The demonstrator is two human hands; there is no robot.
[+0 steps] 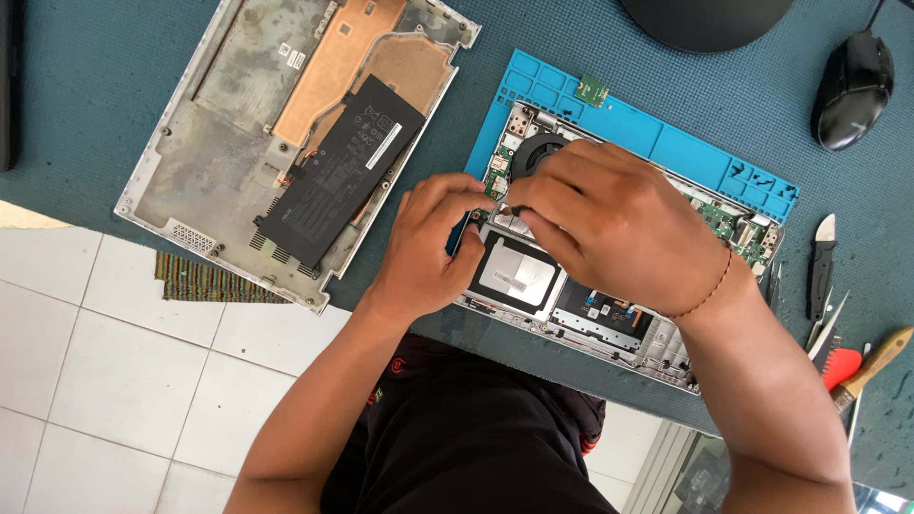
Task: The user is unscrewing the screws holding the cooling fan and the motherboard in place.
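An opened silver laptop chassis (609, 333) lies on a blue repair mat (666, 143), its circuit board, fan and a flat drive bay exposed. My left hand (433, 252) presses on the chassis's left edge, fingers curled beside a small green board. My right hand (609, 219) covers the middle of the board, fingertips pinched near a small part by the fan; what they grip is hidden. A red string circles my right wrist.
A removed laptop bottom cover (190, 162) with a black battery (338, 171) lies at the left. A black mouse (852, 90), a folding knife (821, 266), tweezers and a wooden-handled brush (871, 366) lie at the right. A small loose green board (592, 91) sits on the mat.
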